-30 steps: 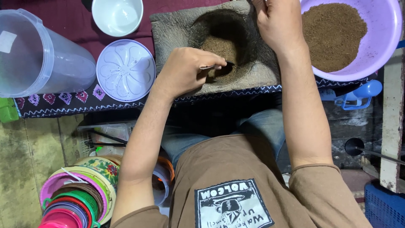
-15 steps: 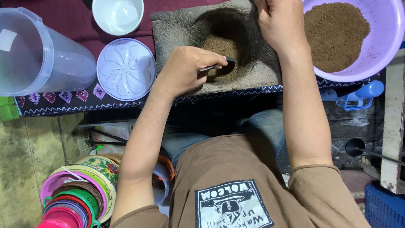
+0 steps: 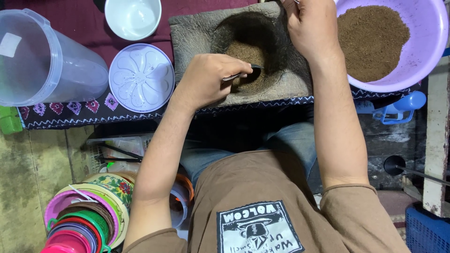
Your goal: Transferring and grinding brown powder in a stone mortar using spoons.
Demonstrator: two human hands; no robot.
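The stone mortar (image 3: 243, 56) lies on the dark red cloth (image 3: 70, 112), and brown powder (image 3: 248, 65) sits in its hollow. To its right stands the purple basin (image 3: 431, 56), which is heaped with the same powder. To its left lie a clear jug (image 3: 42, 61) on its side, a pale lid (image 3: 141, 78) and a white bowl (image 3: 133, 18).

The left hand (image 3: 206, 82) has its fingers clamped on a metal spoon (image 3: 241, 74), and the tip of the spoon is down in the powder. The right hand (image 3: 309, 28) rests closed at the far rim of the mortar. It seems to grip something thin at the top edge, but I cannot tell what.

To scoop well, I think the spoon should stay low along the stone, take small loads, and pass level over the rim so that nothing spills on the cloth.
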